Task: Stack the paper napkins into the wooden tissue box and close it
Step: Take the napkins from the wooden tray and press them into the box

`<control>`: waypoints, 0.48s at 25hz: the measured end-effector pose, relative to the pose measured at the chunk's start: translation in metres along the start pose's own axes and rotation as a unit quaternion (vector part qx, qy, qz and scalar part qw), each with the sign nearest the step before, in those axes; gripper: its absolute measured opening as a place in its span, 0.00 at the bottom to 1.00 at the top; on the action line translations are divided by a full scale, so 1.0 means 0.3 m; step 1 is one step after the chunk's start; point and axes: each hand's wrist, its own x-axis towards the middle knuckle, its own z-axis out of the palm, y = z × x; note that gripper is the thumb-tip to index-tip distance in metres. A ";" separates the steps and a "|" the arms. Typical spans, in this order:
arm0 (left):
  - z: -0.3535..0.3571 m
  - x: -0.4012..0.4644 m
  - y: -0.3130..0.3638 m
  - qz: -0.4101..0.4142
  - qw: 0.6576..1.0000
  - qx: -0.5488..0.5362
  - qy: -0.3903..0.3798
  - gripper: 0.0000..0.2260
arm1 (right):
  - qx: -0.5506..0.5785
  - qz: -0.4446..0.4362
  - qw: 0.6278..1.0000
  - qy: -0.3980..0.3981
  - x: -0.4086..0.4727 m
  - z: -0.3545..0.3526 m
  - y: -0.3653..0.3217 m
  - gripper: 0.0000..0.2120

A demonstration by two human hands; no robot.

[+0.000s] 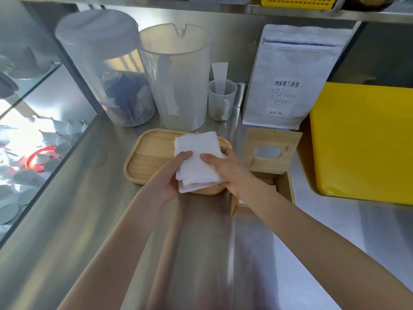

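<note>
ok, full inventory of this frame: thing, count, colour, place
napkin stack: 1, white, held over the tray
wooden tray: 1, light wood, centre of counter
tissue box: 1, light wood, right of tray, open
box lid: 1, wood, oval slot, raised behind box
lidded jar: 1, translucent, back left
pitcher: 1, translucent, behind tray
small cup: 1, translucent, right of pitcher
tea pouch: 1, white, back right
yellow bin: 1, far right
yellow basket: 1, top shelf
left hand: grip on stack
right hand: grip on stack
</note>
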 end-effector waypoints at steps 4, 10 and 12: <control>0.029 -0.066 -0.050 0.007 0.999 -0.026 -0.024 0.16 | -0.014 -0.026 1.000 0.001 -0.080 -0.035 0.023 0.26; 0.071 -0.151 -0.146 0.034 0.998 -0.020 -0.049 0.21 | -0.012 -0.049 0.999 -0.002 -0.187 -0.101 0.085 0.27; 0.091 -0.180 -0.173 0.040 0.997 -0.009 -0.061 0.22 | -0.037 -0.060 0.998 -0.001 -0.222 -0.120 0.103 0.26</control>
